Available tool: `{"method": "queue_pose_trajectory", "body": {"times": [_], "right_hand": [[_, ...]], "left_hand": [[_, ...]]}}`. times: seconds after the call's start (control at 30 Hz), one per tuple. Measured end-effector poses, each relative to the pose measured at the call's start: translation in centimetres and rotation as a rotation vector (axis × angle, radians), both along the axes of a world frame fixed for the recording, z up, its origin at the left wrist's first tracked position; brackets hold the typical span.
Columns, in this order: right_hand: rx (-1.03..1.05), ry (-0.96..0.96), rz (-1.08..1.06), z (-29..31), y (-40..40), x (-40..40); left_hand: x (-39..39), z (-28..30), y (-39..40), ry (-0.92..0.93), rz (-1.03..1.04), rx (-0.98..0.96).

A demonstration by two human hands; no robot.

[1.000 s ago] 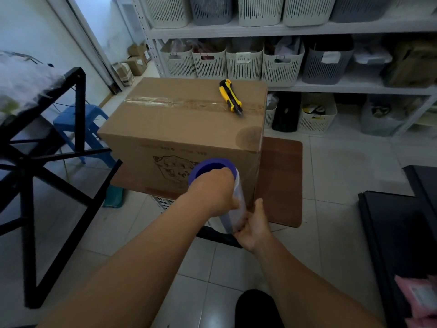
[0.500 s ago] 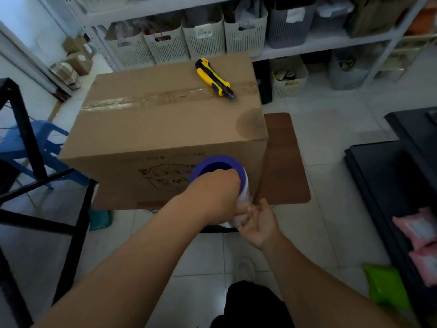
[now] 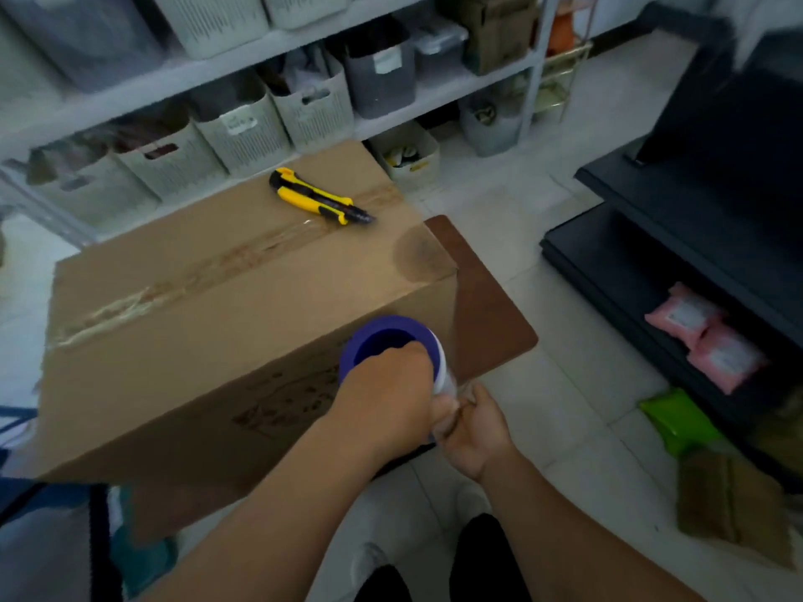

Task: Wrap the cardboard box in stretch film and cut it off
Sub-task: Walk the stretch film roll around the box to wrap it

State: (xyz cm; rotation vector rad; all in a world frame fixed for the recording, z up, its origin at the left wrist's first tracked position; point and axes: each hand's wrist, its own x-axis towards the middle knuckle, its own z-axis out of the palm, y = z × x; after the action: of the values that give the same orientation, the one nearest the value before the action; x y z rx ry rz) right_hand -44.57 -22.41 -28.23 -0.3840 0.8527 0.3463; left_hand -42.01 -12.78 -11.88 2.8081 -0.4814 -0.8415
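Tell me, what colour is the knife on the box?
Yellow and black knife, head view.

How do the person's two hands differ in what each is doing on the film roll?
The left hand grips the top of the roll, fingers curled over its purple core; the right hand is at the roll's lower end, pinching there. The left sits higher and nearer the box; the right is lower, off the corner. Both hold the roll.

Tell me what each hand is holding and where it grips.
The left hand grips the stretch film roll at its purple-cored top end. The right hand grips its lower end; the exact contact is blurred.
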Motion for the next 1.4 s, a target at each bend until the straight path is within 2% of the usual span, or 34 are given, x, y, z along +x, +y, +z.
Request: {"method": "queue_pose_trajectory", "body": {"times": [0.2, 0.37, 0.9, 1.4], "right_hand": [[-0.053, 0.013, -0.199, 1.3, 4.1, -1.2], [-0.109, 0.051, -0.271, 1.7, 6.8, -2.3], [-0.126, 0.045, -0.225, 2.7, 10.7, -5.3], [-0.034, -0.042, -0.473, 5.4, 18.4, -8.7]], "left_hand": [[-0.5, -0.1, 2.8, -0.058, -0.145, 0.034], [-0.9, -0.1, 4.5, -0.103, -0.239, 0.047], [-3.4, 1.1, 7.8, -0.119, -0.215, 0.034], [-5.7, 1.8, 14.5, -0.151, -0.317, -0.019]]}}
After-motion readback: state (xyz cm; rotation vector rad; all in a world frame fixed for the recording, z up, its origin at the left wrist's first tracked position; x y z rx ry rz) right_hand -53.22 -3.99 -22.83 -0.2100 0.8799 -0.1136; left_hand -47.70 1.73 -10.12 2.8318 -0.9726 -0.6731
